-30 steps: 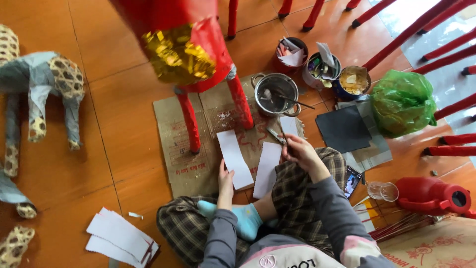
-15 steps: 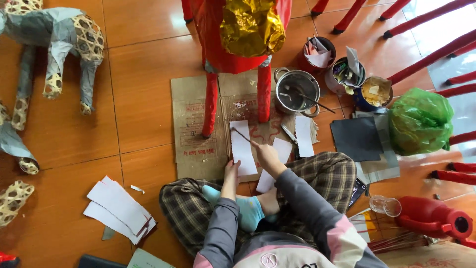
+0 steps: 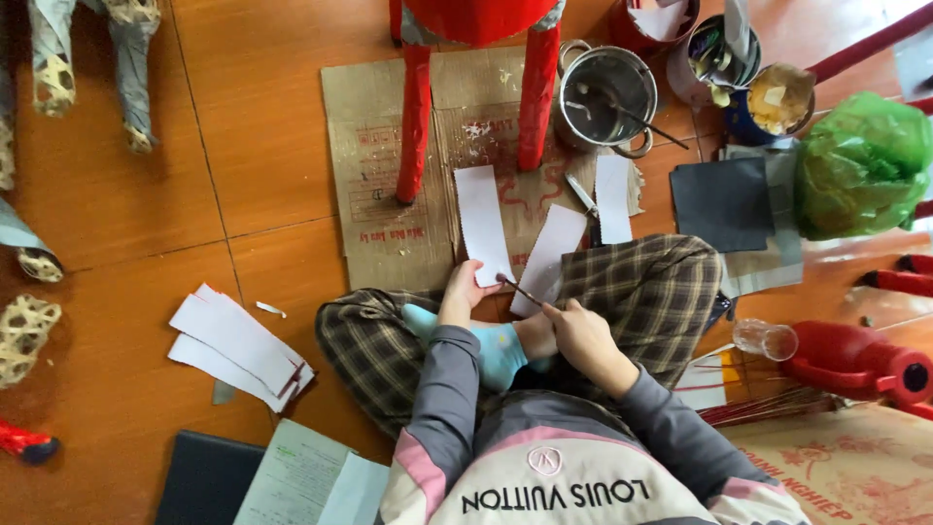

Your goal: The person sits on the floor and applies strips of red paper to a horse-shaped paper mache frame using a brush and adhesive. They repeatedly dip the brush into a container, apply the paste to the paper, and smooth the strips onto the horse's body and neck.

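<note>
Down on the floor, the left hand (image 3: 457,297) pins the near end of a white paper strip (image 3: 483,224) on the cardboard (image 3: 374,175), while the right hand (image 3: 581,335) has its grip clenched around a thin stick (image 3: 521,290) touching that strip's end.

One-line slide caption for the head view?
Seated cross-legged, left hand pins a white paper strip on cardboard while right hand holds a thin brush to it.
</note>
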